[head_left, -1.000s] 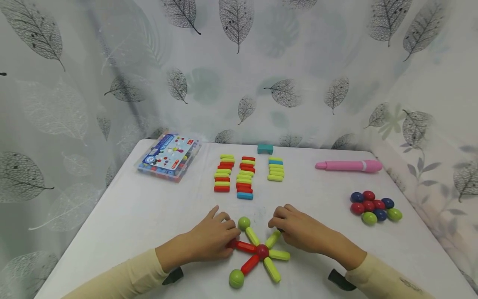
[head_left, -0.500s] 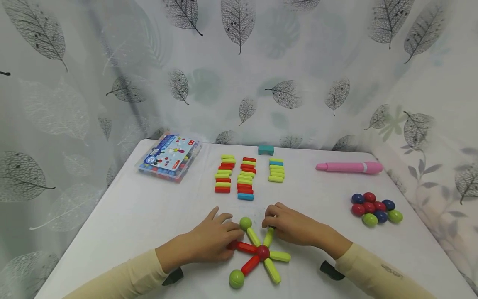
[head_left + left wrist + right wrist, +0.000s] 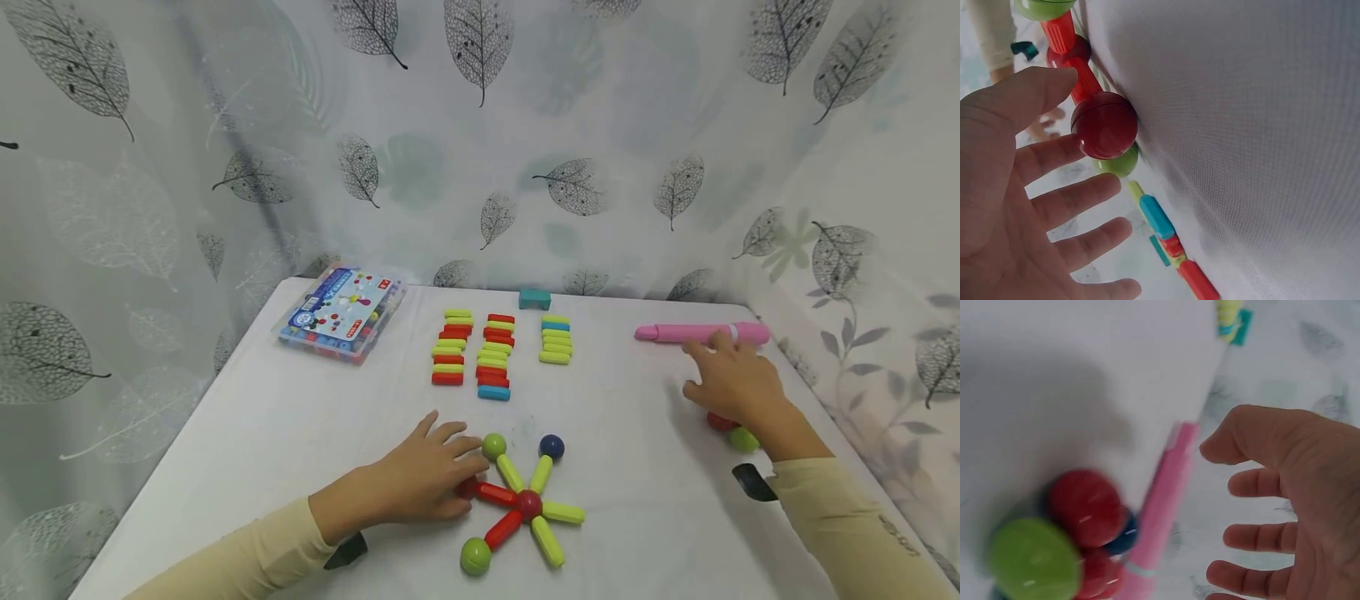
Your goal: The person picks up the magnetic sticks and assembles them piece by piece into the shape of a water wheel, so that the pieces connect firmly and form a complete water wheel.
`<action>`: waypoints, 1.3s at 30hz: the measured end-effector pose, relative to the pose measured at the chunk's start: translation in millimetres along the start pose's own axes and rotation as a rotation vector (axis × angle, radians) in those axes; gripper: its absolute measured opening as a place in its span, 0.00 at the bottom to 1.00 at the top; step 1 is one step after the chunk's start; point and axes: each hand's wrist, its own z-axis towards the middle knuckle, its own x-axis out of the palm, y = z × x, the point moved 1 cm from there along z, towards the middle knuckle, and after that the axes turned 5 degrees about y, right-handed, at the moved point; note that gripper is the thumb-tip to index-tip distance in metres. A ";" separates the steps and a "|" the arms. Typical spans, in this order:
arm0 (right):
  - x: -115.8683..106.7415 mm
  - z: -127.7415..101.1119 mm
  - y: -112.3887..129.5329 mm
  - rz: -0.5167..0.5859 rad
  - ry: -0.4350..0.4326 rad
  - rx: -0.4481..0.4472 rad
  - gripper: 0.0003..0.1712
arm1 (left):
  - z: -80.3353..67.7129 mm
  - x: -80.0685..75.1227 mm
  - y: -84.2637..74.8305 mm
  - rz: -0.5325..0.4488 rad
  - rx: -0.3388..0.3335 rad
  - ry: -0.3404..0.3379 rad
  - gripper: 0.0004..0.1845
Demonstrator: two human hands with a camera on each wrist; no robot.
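My left hand [image 3: 416,471] holds a red ball [image 3: 1105,125] at the end of a red stick, between thumb and index finger; the other fingers are spread. That ball belongs to a star of sticks around a red centre ball [image 3: 528,505]. Two green balls [image 3: 476,556] and a dark blue ball [image 3: 552,446] tip other arms. Two yellow-green sticks [image 3: 547,542] have bare ends. My right hand [image 3: 735,379] is over the loose balls at the right, fingers apart and holding nothing. In the right wrist view, red balls [image 3: 1087,507] and a green ball [image 3: 1034,559] show beside it.
A pink pen-like tool [image 3: 678,332] lies behind the right hand. Rows of short coloured sticks [image 3: 492,358] and a teal block [image 3: 534,299] are at the back middle. A clear box with a printed label [image 3: 341,308] stands back left. Leaf-patterned curtain borders the table.
My right hand has let go of the dark blue ball, now on a yellow-green arm of the star, and has moved right to the loose balls. My left hand has stayed.
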 end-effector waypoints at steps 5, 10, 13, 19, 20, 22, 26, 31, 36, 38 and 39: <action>21.4 5.3 -25.6 0.014 0.148 0.083 0.34 | 1.5 0.4 1.1 -0.005 -0.009 0.008 0.29; 35.8 9.7 -28.8 0.004 0.198 0.109 0.32 | 2.9 1.3 1.3 -0.016 -0.003 0.001 0.29; 39.1 11.0 -28.7 -0.006 0.212 0.113 0.29 | 3.5 0.8 1.3 -0.013 -0.001 -0.004 0.30; 39.9 11.7 -27.0 -0.021 0.225 0.093 0.22 | 5.9 -1.1 2.3 -0.022 0.002 -0.016 0.29; 40.1 11.8 -26.7 -0.022 0.225 0.088 0.22 | 6.6 -1.6 2.5 -0.027 0.004 -0.017 0.29; 40.6 12.2 -26.1 -0.019 0.218 0.075 0.21 | 8.2 -2.9 2.7 -0.036 0.007 -0.017 0.29; 37.0 9.5 -20.3 0.037 0.170 0.042 0.18 | 12.7 -3.5 3.1 -0.047 0.020 -0.019 0.28; 24.9 -6.9 9.4 0.210 0.051 -0.105 0.14 | 15.7 -2.2 3.3 -0.037 0.024 -0.020 0.27; 17.1 -37.2 52.7 0.373 0.059 -0.232 0.14 | 16.1 -1.1 3.9 -0.041 0.015 -0.012 0.27; 15.3 -49.4 69.3 0.387 0.074 -0.246 0.15 | 16.1 -0.3 4.6 -0.046 0.011 -0.009 0.28; 14.8 -55.1 77.3 0.386 0.082 -0.255 0.15 | 15.9 -0.1 4.9 -0.048 0.008 -0.008 0.28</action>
